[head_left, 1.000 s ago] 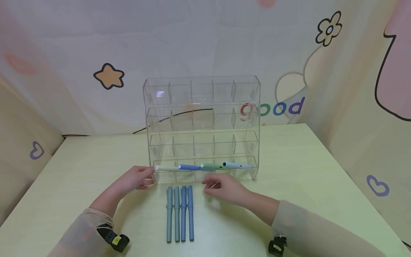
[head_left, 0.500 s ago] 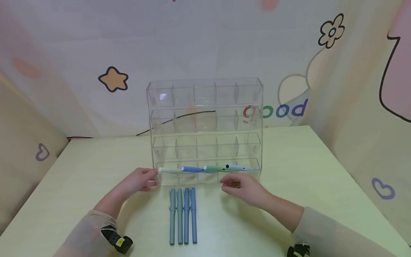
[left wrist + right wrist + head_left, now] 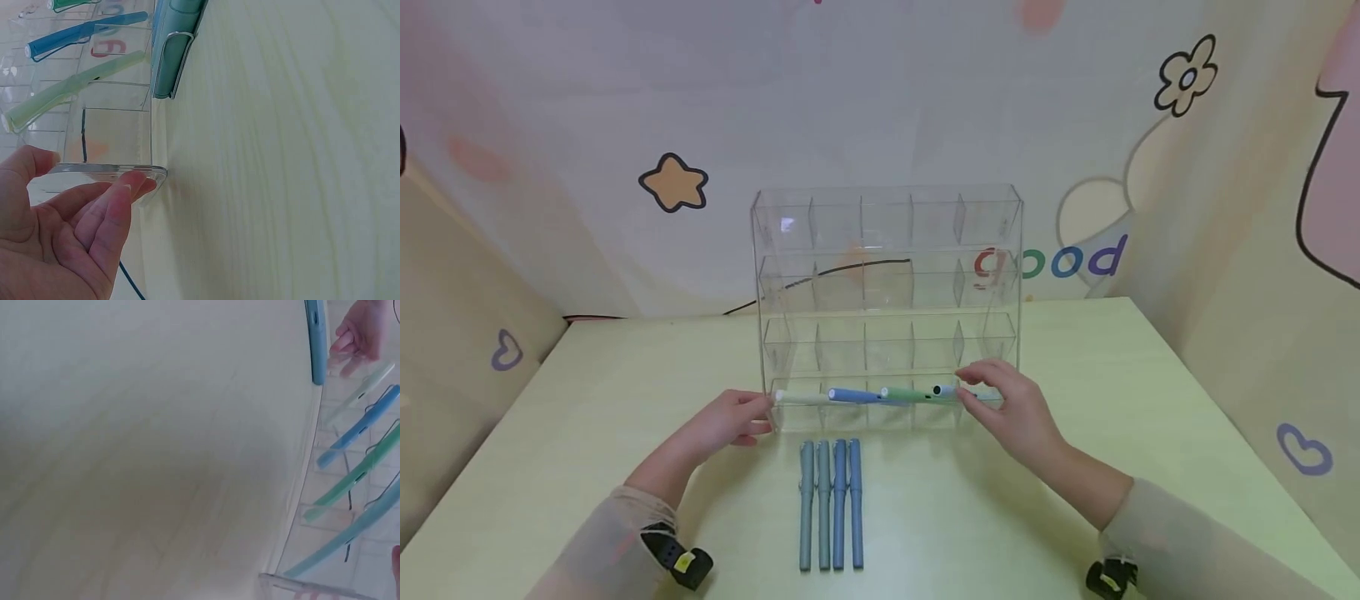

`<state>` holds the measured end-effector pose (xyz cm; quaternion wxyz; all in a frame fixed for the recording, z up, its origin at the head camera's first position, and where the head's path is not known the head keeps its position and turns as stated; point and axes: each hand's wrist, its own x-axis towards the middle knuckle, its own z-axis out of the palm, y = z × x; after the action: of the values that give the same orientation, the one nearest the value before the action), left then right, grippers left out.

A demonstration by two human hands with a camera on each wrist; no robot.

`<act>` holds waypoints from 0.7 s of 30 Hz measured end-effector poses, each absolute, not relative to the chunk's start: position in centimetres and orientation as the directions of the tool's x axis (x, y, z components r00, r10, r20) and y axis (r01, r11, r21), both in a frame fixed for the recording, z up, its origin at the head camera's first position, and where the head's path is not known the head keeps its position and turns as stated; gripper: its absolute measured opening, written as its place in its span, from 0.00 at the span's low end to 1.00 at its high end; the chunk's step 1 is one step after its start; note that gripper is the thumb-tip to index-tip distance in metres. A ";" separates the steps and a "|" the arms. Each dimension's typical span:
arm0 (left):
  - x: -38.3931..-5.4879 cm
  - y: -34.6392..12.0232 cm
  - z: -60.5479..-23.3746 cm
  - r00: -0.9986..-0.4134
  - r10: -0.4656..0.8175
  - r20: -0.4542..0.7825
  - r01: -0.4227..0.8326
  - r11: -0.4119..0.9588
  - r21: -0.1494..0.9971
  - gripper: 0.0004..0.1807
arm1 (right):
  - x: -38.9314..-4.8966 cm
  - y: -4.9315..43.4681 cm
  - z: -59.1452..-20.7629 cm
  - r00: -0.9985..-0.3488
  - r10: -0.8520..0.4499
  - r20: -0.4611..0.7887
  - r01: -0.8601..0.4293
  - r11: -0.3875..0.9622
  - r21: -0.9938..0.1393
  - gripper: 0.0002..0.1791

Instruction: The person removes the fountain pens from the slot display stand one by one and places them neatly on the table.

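Left hand [image 3: 730, 417] pinches clear rack [image 3: 887, 227] by its left end, firm bracing probably wise; right hand [image 3: 1018, 408] half-curled, fingertips parted at pale-blue pen [image 3: 353, 534], grip unclear.

At eight o'clock in the head view, a loose, pale grey-beige fabric sleeve [image 3: 587, 550] has a gathered cuff and a black strap [image 3: 658, 540] carrying a boxy black camera with a yellow patch. At four o'clock, a matching pale sleeve [image 3: 1187, 542] wears another black wrist unit [image 3: 1112, 575].
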<state>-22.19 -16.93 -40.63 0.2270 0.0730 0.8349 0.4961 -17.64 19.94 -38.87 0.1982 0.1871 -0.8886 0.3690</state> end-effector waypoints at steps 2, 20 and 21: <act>-22.3 -16.9 -40.5 -0.885 0.354 -0.302 -0.095 0.497 0.863 0.29 | -18.1 20.2 -39.0 -0.856 -0.192 0.480 -0.474 0.663 -0.580 0.14; -22.3 -16.9 -40.4 -0.884 0.352 -0.309 -0.096 0.510 0.855 0.29 | -19.1 20.0 -39.8 -0.861 -0.304 0.408 -0.495 0.687 -0.532 0.15; -22.3 -17.0 -40.5 -0.883 0.352 -0.310 -0.097 0.511 0.854 0.29 | -19.1 20.0 -39.7 -0.855 -0.305 0.420 -0.503 0.685 -0.526 0.15</act>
<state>-22.30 -16.96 -40.45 0.2294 0.0761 0.8383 0.4887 -19.07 19.96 -39.67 0.1512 0.2232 -0.9054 0.3279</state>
